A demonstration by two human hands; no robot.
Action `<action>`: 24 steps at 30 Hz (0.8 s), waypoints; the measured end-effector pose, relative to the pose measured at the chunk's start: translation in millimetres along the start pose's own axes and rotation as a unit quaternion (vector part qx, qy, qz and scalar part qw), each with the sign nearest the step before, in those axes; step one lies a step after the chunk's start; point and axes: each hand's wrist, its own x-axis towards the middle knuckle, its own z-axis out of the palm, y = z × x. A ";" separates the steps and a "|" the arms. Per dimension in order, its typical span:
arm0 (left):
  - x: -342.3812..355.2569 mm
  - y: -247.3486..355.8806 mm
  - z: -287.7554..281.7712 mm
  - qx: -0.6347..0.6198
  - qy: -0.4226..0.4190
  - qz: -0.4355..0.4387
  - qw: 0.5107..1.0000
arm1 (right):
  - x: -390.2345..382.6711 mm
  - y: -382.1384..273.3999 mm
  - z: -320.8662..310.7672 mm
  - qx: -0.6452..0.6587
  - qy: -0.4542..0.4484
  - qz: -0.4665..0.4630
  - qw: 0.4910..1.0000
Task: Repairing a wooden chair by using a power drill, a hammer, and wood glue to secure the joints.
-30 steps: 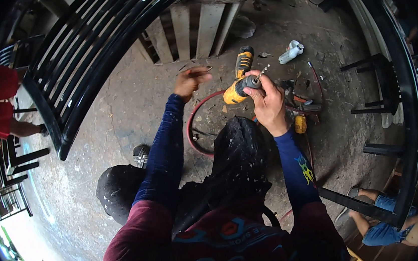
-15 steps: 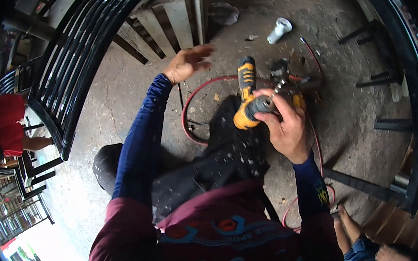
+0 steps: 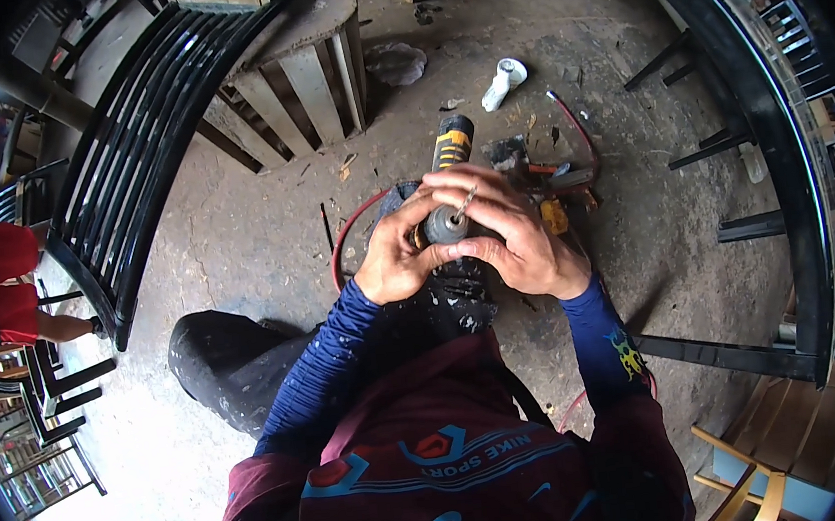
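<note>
A yellow and black cordless drill point(image 3: 452, 143) is held in front of me, its handle pointing away and its chuck point(image 3: 445, 226) facing up toward me. My left hand point(image 3: 399, 252) wraps the left side of the chuck. From the right, my right hand point(image 3: 516, 236) closes round the same chuck, and the thumbs nearly meet below it. A thin metal bit point(image 3: 469, 201) lies along my right fingers beside the chuck opening, apart from the hole. The lower part of the drill is hidden behind my hands.
A red hose point(image 3: 578, 129) loops over the concrete floor. Tools point(image 3: 555, 179) lie just past my right hand, and a white cup-shaped object point(image 3: 504, 84) lies farther off. A black slatted bench point(image 3: 138, 127) and wooden crate point(image 3: 306, 90) stand left, a black frame point(image 3: 776, 125) right. Someone in red point(image 3: 3, 290) is far left.
My left hand has come down from the far left and closed on the chuck. The drill and my right hand have shifted left in view. The bit still shows by my right fingers.
</note>
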 end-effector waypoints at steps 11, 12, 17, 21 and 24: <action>12.3 -8.6 0.6 0.059 0.055 0.078 0.994 | 7.7 32.5 22.8 0.067 0.069 0.008 0.995; 12.0 -10.4 -1.3 0.058 0.059 0.076 0.994 | 9.3 31.3 23.7 0.070 0.065 0.008 0.995; 10.0 -17.0 -7.9 0.107 0.082 0.070 0.988 | 16.8 16.2 23.8 0.022 0.105 0.082 0.991; 5.3 -4.4 -7.4 0.123 0.091 0.065 0.986 | 12.8 26.2 7.3 -0.009 0.004 0.073 0.997; -1.0 19.9 -4.6 0.172 0.073 0.074 0.979 | 28.4 -9.2 -46.8 0.013 0.030 0.041 0.999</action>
